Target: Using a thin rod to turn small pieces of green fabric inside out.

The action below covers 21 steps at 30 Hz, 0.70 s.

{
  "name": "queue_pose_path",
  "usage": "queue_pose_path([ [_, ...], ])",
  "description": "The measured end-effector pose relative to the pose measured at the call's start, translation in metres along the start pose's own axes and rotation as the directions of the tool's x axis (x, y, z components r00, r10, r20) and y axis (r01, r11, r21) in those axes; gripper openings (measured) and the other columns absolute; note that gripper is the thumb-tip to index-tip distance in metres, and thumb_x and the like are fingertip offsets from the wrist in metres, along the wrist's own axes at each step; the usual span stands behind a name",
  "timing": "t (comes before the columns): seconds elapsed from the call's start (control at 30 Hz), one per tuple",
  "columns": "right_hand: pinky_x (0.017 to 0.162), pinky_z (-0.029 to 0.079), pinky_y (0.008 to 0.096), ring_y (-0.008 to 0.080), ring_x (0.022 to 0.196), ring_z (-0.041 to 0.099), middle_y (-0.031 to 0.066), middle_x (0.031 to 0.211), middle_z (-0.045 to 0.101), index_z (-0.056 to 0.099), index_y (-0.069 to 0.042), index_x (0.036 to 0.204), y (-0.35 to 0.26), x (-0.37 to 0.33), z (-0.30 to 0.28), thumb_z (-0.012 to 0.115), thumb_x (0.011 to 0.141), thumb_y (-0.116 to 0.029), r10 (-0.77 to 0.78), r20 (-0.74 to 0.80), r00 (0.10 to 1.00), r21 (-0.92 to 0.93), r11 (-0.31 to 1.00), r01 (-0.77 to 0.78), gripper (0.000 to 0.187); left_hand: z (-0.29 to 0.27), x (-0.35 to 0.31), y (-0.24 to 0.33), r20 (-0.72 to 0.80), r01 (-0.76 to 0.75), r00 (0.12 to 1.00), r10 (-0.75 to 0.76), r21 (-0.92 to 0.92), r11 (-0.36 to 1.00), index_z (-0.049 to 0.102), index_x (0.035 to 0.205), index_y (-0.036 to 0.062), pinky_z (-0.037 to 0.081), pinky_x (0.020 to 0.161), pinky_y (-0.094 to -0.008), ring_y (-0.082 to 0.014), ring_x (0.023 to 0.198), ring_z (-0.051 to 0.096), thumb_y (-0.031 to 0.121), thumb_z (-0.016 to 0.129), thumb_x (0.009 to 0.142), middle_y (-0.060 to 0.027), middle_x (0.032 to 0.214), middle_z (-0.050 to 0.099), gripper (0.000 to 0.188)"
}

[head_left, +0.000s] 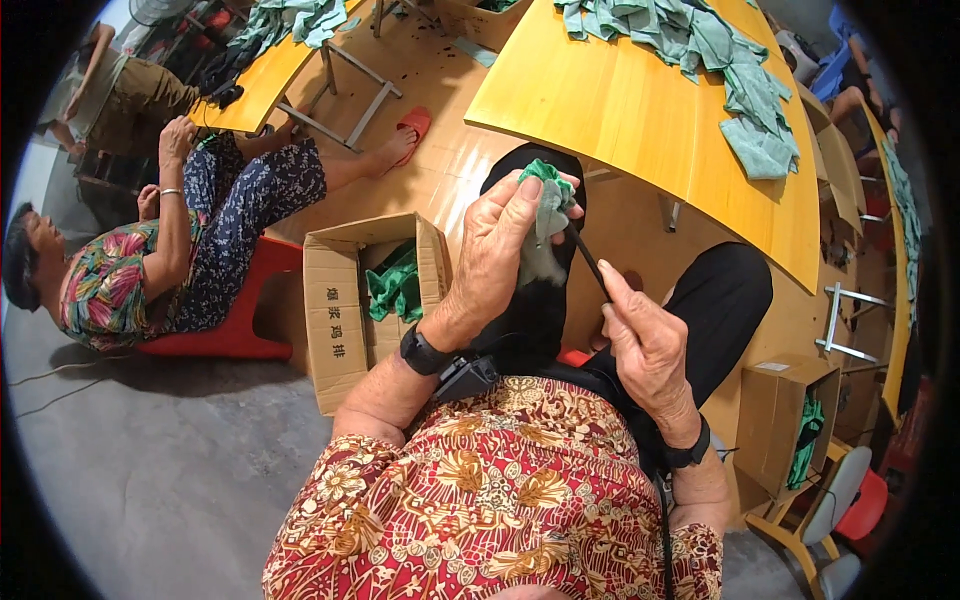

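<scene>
My left hand pinches a small bunched piece of green cloth above my lap, its thumb on top. The cloth is bright green at the top and paler grey-green below. In my right hand is a thin dark rod, gripped near its lower end. The rod slants up to the left, and its far end meets the cloth. Whether it goes inside the cloth is hidden by the folds and fingers.
A yellow table ahead carries a pile of pale green cloth pieces. An open cardboard box with green cloth stands at my left, another box at my right. A seated person works at the left.
</scene>
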State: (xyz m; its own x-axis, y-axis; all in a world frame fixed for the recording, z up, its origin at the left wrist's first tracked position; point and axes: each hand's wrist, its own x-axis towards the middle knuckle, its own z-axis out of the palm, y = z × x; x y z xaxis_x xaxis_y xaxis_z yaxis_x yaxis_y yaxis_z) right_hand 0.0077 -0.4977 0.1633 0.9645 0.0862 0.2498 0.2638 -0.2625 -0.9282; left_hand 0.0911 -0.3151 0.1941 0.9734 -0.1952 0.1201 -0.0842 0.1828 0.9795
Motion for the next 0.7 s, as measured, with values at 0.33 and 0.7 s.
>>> queue_pose_path([
  [0.33,0.052,0.043,0.0321,0.0226,0.053,0.050,0.0115,0.064,0.047,0.062,-0.003,0.127,-0.023,-0.015,-0.031,0.063,0.078,0.011,-0.166,0.077,0.983,-0.282,0.942,0.181,0.051,-0.013,0.000,-0.002,-0.188,-0.169,0.951,0.244,0.342,0.924,0.070,0.108,0.0016,0.043,0.056,-0.0174,-0.0023,0.069,0.056,0.028,0.057,0.100,-0.0006,0.085,0.069,0.031],
  [0.7,0.053,0.043,0.0311,0.0225,0.055,0.052,0.0117,0.066,0.050,0.064,-0.005,0.125,-0.018,-0.022,-0.026,0.061,0.081,0.010,-0.149,0.008,0.989,-0.257,0.955,0.146,0.047,-0.011,-0.003,-0.007,-0.086,-0.118,0.987,0.132,0.158,0.980,0.067,0.114,-0.0029,0.048,0.064,-0.0197,-0.0069,0.073,0.061,0.024,0.054,0.102,-0.0053,0.092,0.071,0.032],
])
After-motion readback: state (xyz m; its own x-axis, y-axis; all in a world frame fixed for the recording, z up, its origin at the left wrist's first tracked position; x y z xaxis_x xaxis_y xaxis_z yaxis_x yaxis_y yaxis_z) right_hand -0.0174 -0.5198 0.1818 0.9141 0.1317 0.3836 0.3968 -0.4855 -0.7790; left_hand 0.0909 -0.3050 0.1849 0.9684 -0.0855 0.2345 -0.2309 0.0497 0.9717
